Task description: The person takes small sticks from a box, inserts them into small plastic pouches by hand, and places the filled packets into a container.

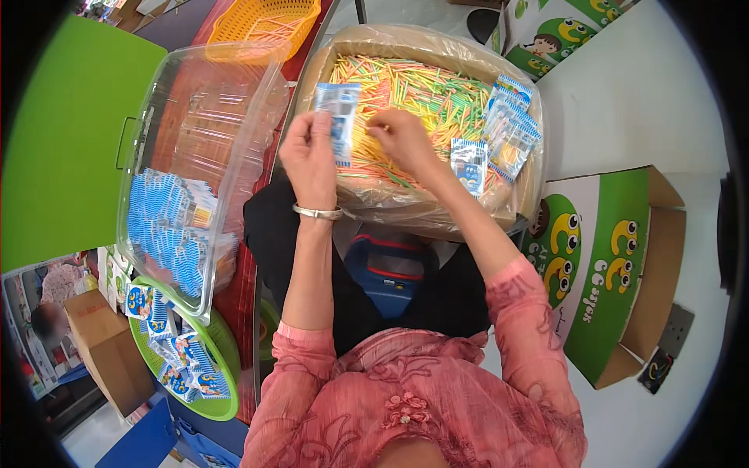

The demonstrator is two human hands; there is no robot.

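My left hand [310, 150] pinches a small blue-and-white striped packet [344, 100] between thumb and fingers, upright above a carton. To its right, my right hand [402, 140] is closed with thumb and fingertips together, apart from the packet. Anything in those fingertips is too small to make out. Below both hands, many thin pink, yellow and green sticks [449, 97] fill the plastic-lined carton [390, 35]. On top of the sticks, at the carton's right side, lie several striped packets [511, 140], and one more packet [469, 165] nearer me.
On my left stand a clear plastic bin [214, 101] with many striped packets [168, 226], an orange basket [300, 27] with sticks, and a green basket [230, 366] with packets. A green-and-white carton [601, 288] stands right. A person [62, 296] is at far left.
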